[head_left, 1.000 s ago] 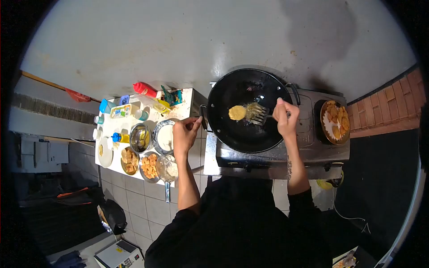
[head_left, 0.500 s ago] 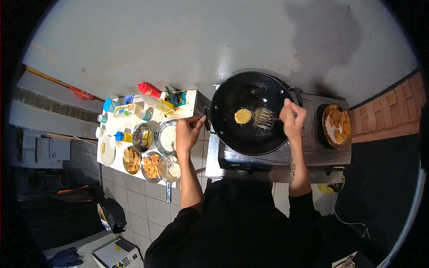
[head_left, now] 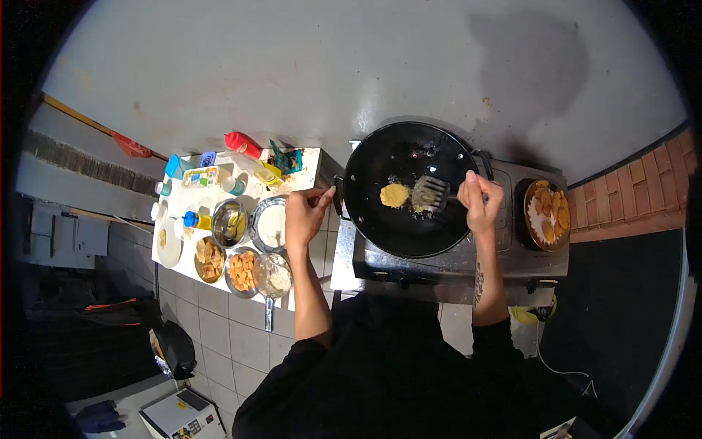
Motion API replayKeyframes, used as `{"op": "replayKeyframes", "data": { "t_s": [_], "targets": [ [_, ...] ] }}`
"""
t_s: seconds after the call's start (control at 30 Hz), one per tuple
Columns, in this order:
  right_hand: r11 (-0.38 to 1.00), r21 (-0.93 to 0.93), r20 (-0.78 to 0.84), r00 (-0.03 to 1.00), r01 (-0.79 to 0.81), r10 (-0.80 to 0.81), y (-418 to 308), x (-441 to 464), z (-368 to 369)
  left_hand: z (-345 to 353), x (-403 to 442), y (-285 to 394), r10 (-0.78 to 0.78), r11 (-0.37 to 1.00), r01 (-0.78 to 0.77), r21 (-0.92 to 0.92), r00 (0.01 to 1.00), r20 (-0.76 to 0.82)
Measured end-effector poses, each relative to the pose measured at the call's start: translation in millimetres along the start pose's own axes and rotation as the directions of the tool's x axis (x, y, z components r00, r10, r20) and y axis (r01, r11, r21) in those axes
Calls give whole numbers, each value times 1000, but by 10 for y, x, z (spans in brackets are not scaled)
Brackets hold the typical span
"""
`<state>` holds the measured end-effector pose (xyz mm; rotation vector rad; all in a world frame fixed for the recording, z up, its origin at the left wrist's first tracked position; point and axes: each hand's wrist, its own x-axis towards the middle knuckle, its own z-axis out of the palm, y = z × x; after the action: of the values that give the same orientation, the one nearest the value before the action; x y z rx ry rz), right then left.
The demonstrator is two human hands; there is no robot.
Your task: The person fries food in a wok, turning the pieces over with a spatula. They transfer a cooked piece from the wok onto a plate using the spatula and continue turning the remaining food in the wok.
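Observation:
A black two-handled wok (head_left: 398,238) sits on the stove, its inside shiny with oil. One golden, round battered piece (head_left: 394,195) lies a little left of the middle of the wok. My right hand (head_left: 480,205) is closed around the handle of a slotted spatula (head_left: 430,196), whose head rests in the wok just right of that piece, with frothy oil about it. At the wok's left side, my left hand (head_left: 306,222) pinches the wok's left handle (head_left: 338,196) with thumb and fingertips.
On the right of the stove (head_left: 512,271) stands a brown-rimmed plate (head_left: 530,212) of fried pieces on paper. The white table (head_left: 303,161) at left holds a bowl of white batter (head_left: 272,225), a bowl of orange cubes (head_left: 240,271), a sieve (head_left: 272,276) and a red bottle (head_left: 242,144).
The view has shifted slightly. The spatula and the battered piece keep nearly the same places in the wok, and both hands hold as before.

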<state>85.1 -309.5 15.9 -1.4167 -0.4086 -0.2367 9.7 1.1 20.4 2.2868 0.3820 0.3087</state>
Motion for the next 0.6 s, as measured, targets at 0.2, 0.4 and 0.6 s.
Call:
{"op": "replayKeyframes", "data": {
  "t_s": [0.2, 0.4, 0.6],
  "targets": [
    [965, -246, 39, 996, 87, -79, -237, 61, -145, -18, -34, 6, -52, 998, 52, -45, 999, -2],
    [871, -463, 101, 987, 161, -128, -256, 75, -135, 11, -42, -5, -29, 998, 28, -55, 999, -21],
    [846, -469, 200, 964, 253, -177, -230, 103, -57, -3, -73, 39, -44, 997, 44, -70, 999, 6]
  ]
}}
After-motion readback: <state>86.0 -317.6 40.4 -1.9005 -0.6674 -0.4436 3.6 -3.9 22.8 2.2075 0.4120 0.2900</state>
